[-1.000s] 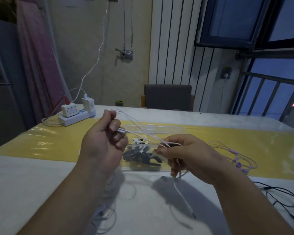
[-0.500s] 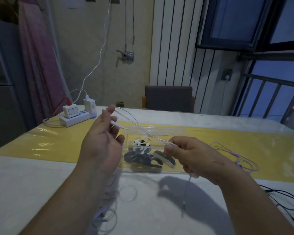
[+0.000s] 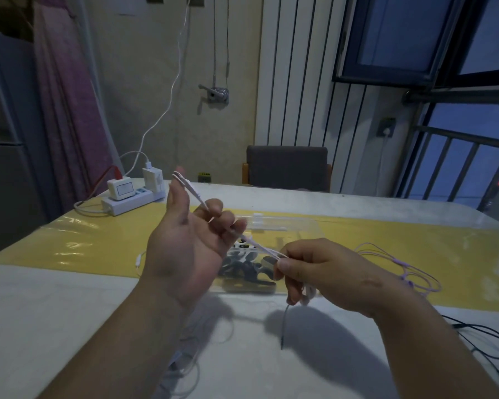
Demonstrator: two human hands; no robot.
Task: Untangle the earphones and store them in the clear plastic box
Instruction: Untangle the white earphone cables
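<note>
You seem to be coiling the white earphones [image 3: 260,246], hooked over the thumb of your half-open left hand [image 3: 185,249] and pinched taut by your right hand [image 3: 329,272] in front of the box [image 3: 294,226]; next, wind in the dangling end gently.

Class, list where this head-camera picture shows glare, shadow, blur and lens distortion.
Head view: dim light; glare streaks on the glossy yellow table runner; the left hand and right hand cast soft shadows on the white tabletop; the thin white earphone cable looks slightly blurred; dark window frames lean near the edge.
</note>
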